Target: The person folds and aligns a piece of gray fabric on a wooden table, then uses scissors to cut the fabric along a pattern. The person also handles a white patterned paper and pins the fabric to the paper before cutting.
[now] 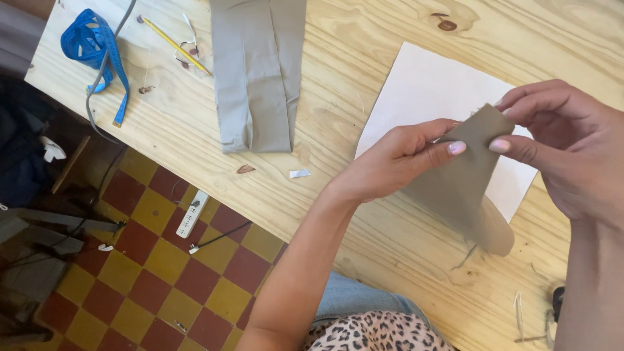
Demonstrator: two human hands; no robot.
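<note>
both hands pinching a small taupe fabric piece (465, 179) above the white paper (422, 97).
left hand (396, 159) and right hand (565, 143) grip its top edge; it looks light and floppy, best held near the corners.

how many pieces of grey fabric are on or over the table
2. One small grey fabric piece is pinched between the left hand and right hand; one folded grey fabric strip lies flat on the table's far side.

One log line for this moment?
left hand: pinching fabric piece | right hand: pinching its top | white paper beneath | folded grey cloth apart
</note>
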